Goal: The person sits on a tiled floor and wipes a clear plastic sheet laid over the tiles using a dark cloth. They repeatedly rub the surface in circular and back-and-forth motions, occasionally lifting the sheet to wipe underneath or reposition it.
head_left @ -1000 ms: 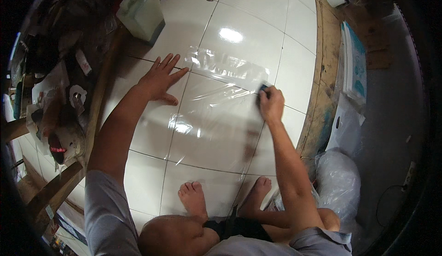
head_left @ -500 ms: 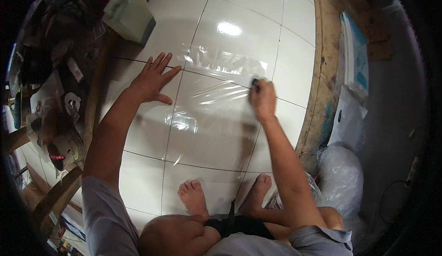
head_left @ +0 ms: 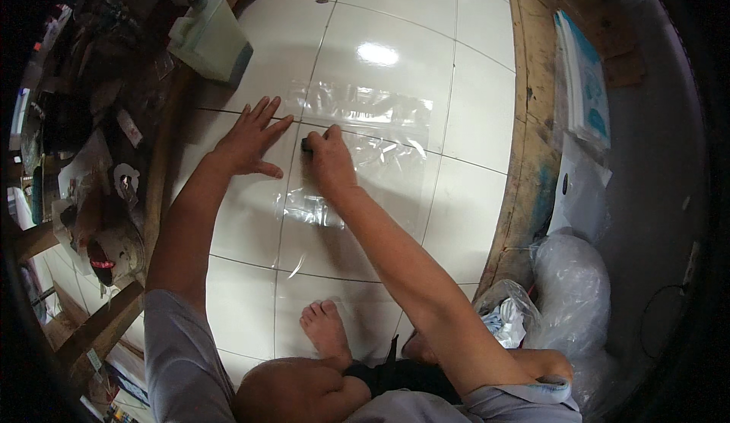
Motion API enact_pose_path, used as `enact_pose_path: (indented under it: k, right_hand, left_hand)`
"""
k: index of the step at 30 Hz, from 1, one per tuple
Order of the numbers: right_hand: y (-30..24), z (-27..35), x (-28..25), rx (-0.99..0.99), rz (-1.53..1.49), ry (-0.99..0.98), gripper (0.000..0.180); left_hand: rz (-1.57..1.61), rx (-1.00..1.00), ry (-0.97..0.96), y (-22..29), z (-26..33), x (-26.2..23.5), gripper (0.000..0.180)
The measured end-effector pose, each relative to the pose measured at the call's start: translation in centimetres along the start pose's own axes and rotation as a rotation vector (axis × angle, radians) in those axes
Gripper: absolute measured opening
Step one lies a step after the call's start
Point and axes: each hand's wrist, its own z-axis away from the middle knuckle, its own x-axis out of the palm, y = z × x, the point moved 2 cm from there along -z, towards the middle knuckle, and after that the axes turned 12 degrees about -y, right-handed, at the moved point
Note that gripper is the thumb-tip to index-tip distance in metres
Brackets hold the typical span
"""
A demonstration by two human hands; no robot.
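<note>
A clear plastic sheet [head_left: 365,187] lies on the white tiled floor, wrinkled and glinting in places. At its left edge my left hand [head_left: 252,140] rests with the fingers spread and the thumb apart. My right hand [head_left: 331,163] is over the upper left part of the sheet, its fingers closed round a small dark object [head_left: 306,144]. Most of that object is hidden by the fingers, so its kind does not show. Beyond both hands, a shiny band of the plastic [head_left: 365,103] runs across the sheet.
A squarish jug of pale liquid [head_left: 211,39] stands at the far left beside a wooden beam. Along the right runs a wooden board [head_left: 525,103], with a bundled clear plastic bag [head_left: 570,294] nearer me. My bare foot [head_left: 325,330] is at the sheet's near edge.
My right hand has swept left across the sheet with the dark object, from its right edge to near my left hand. The left hand has stayed almost in place.
</note>
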Motion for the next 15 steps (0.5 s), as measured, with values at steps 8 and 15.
enact_pose_path:
  k: [8, 15]
  right_hand:
    - [9.9, 6.1, -8.4, 0.222, 0.152, 0.181, 0.016]
    - [12.8, 8.9, -13.7, 0.378, 0.143, 0.172, 0.019]
  left_hand:
    - [0.038, 0.026, 0.027, -0.1, 0.5, 0.2, 0.118]
    - [0.032, 0.06, 0.045, -0.7, 0.3, 0.4, 0.119]
